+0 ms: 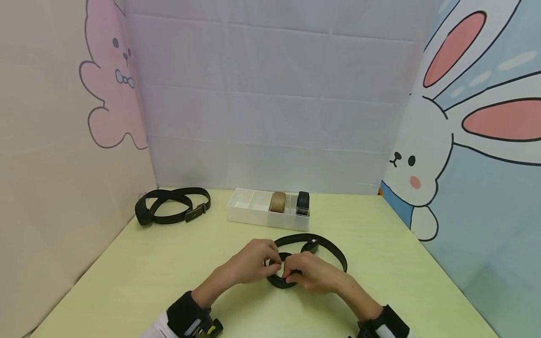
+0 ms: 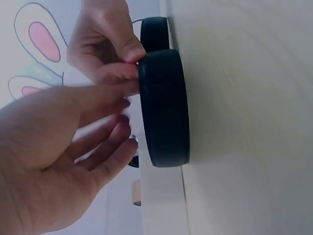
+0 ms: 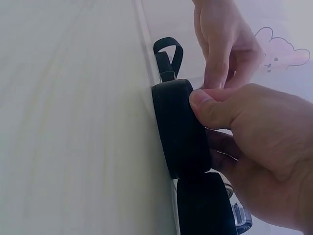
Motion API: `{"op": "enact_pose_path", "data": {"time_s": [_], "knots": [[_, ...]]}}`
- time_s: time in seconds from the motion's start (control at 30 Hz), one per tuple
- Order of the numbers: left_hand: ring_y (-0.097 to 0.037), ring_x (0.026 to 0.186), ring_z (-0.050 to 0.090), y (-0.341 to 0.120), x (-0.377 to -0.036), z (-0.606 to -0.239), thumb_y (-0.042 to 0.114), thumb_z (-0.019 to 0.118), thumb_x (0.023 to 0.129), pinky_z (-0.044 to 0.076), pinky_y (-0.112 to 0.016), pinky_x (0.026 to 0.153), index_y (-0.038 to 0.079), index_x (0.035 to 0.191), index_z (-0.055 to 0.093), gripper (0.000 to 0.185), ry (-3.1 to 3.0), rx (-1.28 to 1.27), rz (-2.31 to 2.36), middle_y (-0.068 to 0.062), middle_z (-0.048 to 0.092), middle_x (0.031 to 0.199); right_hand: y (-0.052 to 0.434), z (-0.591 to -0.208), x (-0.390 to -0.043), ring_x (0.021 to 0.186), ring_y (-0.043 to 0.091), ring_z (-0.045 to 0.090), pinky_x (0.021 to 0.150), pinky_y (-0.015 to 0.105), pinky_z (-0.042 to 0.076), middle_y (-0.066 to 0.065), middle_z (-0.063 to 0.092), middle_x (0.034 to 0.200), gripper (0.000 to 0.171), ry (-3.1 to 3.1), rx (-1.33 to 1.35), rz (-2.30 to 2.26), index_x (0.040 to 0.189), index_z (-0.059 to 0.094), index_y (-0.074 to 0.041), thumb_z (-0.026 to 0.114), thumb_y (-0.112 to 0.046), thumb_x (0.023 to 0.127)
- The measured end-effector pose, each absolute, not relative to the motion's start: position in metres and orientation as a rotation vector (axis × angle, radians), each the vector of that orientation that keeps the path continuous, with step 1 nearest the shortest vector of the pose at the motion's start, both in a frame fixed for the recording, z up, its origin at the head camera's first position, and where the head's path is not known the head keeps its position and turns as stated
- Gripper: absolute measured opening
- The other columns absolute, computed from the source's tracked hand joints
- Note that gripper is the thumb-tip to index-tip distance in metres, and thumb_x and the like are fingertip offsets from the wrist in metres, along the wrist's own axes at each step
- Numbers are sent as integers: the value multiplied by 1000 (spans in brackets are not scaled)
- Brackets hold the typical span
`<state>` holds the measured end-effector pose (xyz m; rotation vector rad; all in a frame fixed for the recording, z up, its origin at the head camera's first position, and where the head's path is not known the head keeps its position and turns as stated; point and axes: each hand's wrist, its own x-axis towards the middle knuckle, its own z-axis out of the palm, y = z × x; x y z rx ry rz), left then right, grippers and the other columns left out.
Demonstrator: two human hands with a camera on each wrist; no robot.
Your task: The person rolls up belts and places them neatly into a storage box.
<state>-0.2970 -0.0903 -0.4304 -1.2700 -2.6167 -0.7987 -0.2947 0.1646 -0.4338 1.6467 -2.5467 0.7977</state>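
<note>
A black belt [image 1: 338, 253] lies partly coiled on edge on the table, with a long loop reaching to the right and its buckle [image 1: 312, 245] inside that loop. My right hand [image 1: 314, 273] pinches the near coil's upper edge [image 3: 181, 129] between thumb and fingers. Above the same coil, on its left side, hovers my left hand [image 1: 255, 260]. Its foremost fingers meet at the coil beside the right fingertips, while its other fingers [image 2: 110, 159] stay bent and apart from the belt. Whether the left fingertips grip the strap is hidden behind the coil edge.
A white divided box [image 1: 253, 218] stands behind the hands, with a tan rolled belt [image 1: 277, 202] and a black rolled belt [image 1: 302, 203] in its compartments. Another black belt [image 1: 171, 219] lies loosely looped at the back left. Fabric walls [image 1: 270, 103] border the table [image 1: 148, 272].
</note>
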Motion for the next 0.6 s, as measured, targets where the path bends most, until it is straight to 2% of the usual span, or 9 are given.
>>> {"op": "enact_pose_path", "data": {"time_s": [0.1, 0.27, 0.6], "knots": [[-1, 97, 75, -88, -293, -429, 16, 85, 102, 58, -17, 88, 14, 102, 90, 6, -2640, -1426, -709, 3, 86, 104, 164, -435, -296, 91, 2, 69, 85, 21, 58, 1, 77, 99, 11, -2569, 1608, 799, 102, 78, -11, 79, -1, 102], [10, 85, 67, -86, -292, -431, 17, 87, 101, 51, -10, 80, 16, 102, 91, 5, -2716, -1466, -655, 9, 87, 97, 164, -435, -296, 94, 4, 67, 86, 24, 59, 0, 75, 102, 7, -2544, 1588, 757, 100, 79, -11, 82, -5, 101], [13, 74, 51, -85, -292, -433, 17, 83, 104, 42, -6, 73, 20, 99, 89, 8, -2714, -1480, -517, 14, 83, 92, 164, -429, -293, 95, 12, 68, 89, 26, 59, 0, 74, 103, 6, -2516, 1584, 689, 97, 80, -11, 85, -8, 100]]}}
